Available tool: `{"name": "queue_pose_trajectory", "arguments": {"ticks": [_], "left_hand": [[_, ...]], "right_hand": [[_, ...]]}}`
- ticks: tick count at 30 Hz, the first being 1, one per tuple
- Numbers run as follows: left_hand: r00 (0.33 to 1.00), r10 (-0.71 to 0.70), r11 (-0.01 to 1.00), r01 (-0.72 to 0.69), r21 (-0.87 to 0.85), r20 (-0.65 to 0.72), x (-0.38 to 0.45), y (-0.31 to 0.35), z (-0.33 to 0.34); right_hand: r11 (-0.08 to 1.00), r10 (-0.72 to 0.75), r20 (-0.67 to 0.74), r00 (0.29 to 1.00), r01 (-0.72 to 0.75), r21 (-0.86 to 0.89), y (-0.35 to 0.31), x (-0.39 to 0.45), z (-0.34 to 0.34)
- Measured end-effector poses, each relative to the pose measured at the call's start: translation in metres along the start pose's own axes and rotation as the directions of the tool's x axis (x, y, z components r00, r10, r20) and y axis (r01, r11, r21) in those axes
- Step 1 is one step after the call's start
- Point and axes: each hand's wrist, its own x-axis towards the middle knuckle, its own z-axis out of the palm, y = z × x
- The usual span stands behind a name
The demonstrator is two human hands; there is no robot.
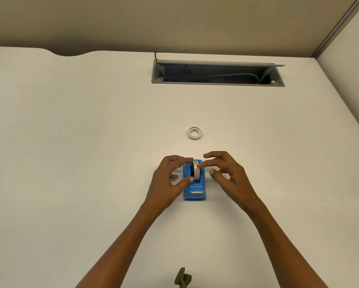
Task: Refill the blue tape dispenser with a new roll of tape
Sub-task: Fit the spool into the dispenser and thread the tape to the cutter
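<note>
The blue tape dispenser (pixel 194 194) stands on the white desk in the middle of the view, its metal cutter facing me. A white tape roll (pixel 196 173) sits upright in its cradle on a black hub. My left hand (pixel 166 179) pinches the roll, thumb on its near edge and fingers over its far top. My right hand (pixel 230 175) hovers on the other side with fingers spread, its index fingertip touching the roll's right face. A thin white ring (pixel 194 133), like a tape core, lies flat on the desk beyond the dispenser.
An open grey cable tray (pixel 216 83) with cables inside is set into the desk (pixel 70 132) at the back. A beige partition rises behind the desk. A small olive-green object (pixel 182 278) shows at the bottom edge.
</note>
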Motion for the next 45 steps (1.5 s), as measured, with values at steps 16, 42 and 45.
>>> {"name": "queue_pose_trajectory", "arguments": {"ticks": [16,42,45], "left_hand": [[1.000,0.021,0.999,-0.021,-0.024,-0.006,0.003,-0.006,0.005],[1.000,0.005,1.000,-0.005,-0.008,0.013,0.004,-0.008,0.006],[1.000,0.012,1.000,-0.012,-0.017,0.011,0.004,-0.008,0.005]], "right_hand": [[0.998,0.065,0.024,0.998,-0.065,0.018,0.009,0.006,0.009],[0.994,0.057,0.000,0.998,-0.056,0.097,0.006,0.005,0.009],[0.995,0.045,-0.004,0.999,-0.044,0.089,0.009,0.006,0.011]]}}
